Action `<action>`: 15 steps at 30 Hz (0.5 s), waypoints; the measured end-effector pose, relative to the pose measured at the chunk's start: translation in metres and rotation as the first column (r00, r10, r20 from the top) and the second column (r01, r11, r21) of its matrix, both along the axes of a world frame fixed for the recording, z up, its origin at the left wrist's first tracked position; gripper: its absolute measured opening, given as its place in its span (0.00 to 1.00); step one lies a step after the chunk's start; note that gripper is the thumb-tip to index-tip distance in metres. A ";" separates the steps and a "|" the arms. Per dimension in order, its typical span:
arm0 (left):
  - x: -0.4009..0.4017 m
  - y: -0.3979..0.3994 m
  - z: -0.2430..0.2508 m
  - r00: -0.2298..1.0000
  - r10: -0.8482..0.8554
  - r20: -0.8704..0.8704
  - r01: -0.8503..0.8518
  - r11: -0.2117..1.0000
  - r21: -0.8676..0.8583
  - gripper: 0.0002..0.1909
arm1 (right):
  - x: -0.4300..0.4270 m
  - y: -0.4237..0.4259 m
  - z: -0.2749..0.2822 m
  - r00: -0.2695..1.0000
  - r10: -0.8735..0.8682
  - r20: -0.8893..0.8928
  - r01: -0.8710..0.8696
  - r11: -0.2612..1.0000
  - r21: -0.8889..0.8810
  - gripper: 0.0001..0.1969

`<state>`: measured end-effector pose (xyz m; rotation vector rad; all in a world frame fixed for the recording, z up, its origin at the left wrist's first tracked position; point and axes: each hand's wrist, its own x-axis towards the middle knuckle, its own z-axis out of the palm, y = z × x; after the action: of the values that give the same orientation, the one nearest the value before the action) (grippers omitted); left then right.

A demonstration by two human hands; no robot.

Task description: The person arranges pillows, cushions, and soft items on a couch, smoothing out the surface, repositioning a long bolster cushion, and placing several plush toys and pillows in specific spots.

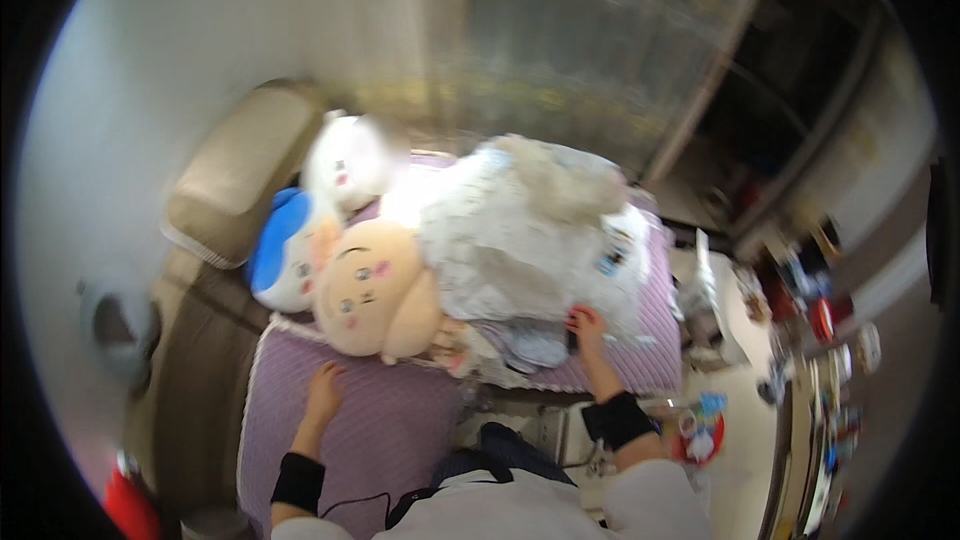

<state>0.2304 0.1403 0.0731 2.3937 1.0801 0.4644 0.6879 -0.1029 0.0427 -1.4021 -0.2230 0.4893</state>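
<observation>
My left hand (324, 391) is over the purple quilted cover (360, 427), its fingers apart and nothing in them. Beyond it lies a peach plush toy (375, 289) with a stitched face, beside a blue-and-white plush toy (289, 251) and a white plush toy (349, 161). My right hand (589, 324) is at the near edge of a rumpled white printed blanket (502, 247), fingers bent. A small dark object (572, 342) shows below its fingers; blur hides whether they grip it or the cloth. Grey folded cloth (532, 345) lies left of this hand.
A beige cushioned backrest (240, 165) stands at the far left. On the right floor (739, 420) is a red basin (718, 436) with items in it. Crowded shelves (825, 405) line the right side. A sliding glass door (585, 37) is behind the bed.
</observation>
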 end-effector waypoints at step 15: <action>-0.156 -0.170 0.040 0.588 0.806 0.061 -0.799 0.569 0.194 0.09 | -0.085 0.209 -0.039 0.581 0.807 0.110 -0.769 0.588 -0.250 0.10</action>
<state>0.0742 -0.0294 0.1130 1.9056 2.2446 0.8633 0.6033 0.1057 0.0039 -1.4780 -1.0522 1.1304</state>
